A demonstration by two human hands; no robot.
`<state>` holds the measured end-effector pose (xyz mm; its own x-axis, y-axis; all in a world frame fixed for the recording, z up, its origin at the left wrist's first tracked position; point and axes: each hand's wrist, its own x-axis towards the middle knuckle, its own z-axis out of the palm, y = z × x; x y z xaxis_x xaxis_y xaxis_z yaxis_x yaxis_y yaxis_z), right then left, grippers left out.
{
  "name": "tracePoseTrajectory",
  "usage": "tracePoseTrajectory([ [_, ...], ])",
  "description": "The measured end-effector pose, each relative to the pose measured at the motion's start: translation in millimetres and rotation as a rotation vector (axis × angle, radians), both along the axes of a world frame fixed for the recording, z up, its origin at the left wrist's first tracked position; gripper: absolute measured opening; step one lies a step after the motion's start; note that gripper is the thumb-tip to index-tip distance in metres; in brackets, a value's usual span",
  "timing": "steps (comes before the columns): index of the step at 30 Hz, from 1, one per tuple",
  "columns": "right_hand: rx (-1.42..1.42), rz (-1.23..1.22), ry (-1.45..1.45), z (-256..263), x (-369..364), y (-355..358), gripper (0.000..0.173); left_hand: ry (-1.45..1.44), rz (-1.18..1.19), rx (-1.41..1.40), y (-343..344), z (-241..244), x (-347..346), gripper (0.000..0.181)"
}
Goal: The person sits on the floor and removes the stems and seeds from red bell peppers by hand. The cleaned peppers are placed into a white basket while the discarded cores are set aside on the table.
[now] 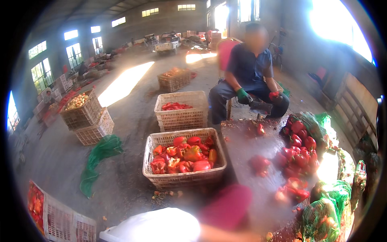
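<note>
Both my hands are out of view. At the bottom edge a white sleeve [157,225] and a blurred bare forearm [226,233] reach rightward. Above the forearm is a blurred magenta shape [226,205] that I cannot identify. Before me stands a plastic crate [184,180] of red bell peppers [193,153], some cut or torn open. To its right lies a low work surface [239,146]. A heap of whole red peppers [299,157] covers its far right part, with a few loose peppers [260,165] nearer the middle.
Across the surface a seated person [251,66] holds a broad-bladed knife [260,108] in a gloved hand and a red pepper [274,95]. Green net bags [322,217] line the right edge. Stacked crates [93,128] and green netting [99,163] occupy the left floor.
</note>
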<state>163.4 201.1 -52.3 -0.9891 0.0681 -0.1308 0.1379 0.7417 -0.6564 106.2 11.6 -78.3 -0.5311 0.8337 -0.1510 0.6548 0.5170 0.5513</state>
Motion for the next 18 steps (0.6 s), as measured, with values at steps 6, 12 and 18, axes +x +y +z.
tracePoseTrajectory([
  [6,-0.044,0.031,-0.013,4,1,-2,0.047,-0.030,0.023,-0.014,-1,-1,1,0.056],
  [12,-0.005,0.034,-0.055,8,0,-7,0.048,-0.017,0.031,-0.006,-3,-9,3,0.057],
  [18,0.027,0.016,-0.022,-21,-4,13,0.048,-0.026,0.019,0.029,-4,2,1,0.059],
])
